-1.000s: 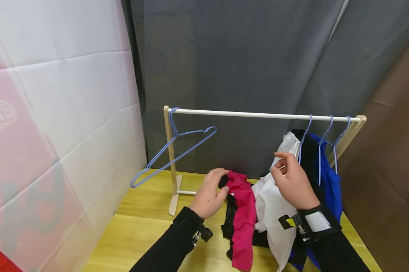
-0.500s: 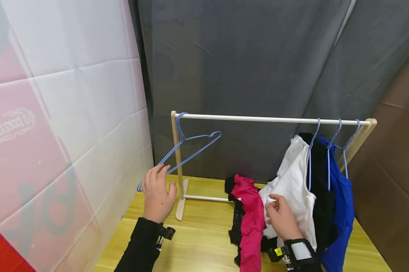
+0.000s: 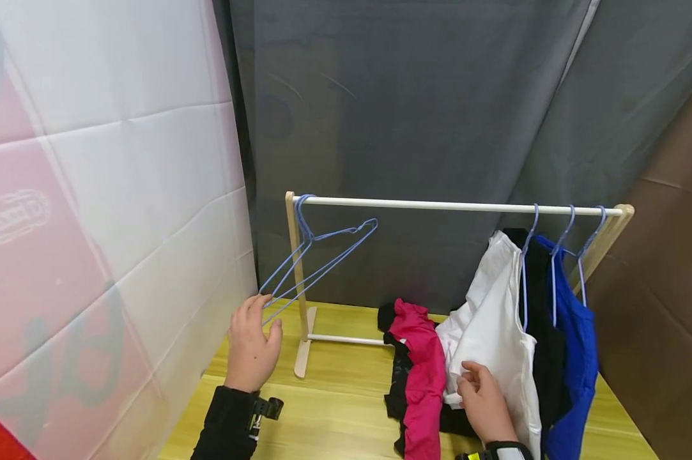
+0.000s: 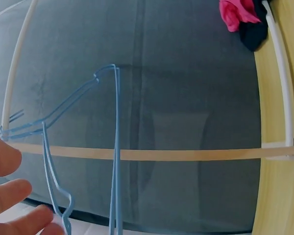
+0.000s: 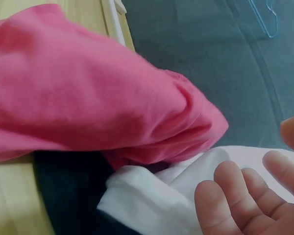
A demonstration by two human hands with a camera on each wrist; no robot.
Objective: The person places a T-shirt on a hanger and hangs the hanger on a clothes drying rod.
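My left hand (image 3: 250, 345) is at the near ends of the blue wire hangers (image 3: 317, 239), which hang at the left end of the rail. Its fingertips touch or nearly touch the wire; in the left wrist view the fingers (image 4: 27, 223) are spread and not closed round it. Over the front of a white garment (image 3: 498, 319) on a hanger is my right hand (image 3: 486, 402), its fingers loosely bent. The right wrist view shows no cloth between them; whether they touch it I cannot tell. A pink garment (image 3: 423, 377) lies to their left.
A white rail (image 3: 415, 204) on wooden posts spans the table (image 3: 322, 409). Black (image 3: 547, 358) and blue garments (image 3: 578, 358) hang at its right end. Black cloth (image 3: 400, 377) lies under the pink garment. A printed white sheet (image 3: 150, 191) stands close on the left.
My left hand has moved left from beside the pink garment to the hangers, whose ends have spread apart. My right hand has come down along the white garment. The camera view has shifted slightly.
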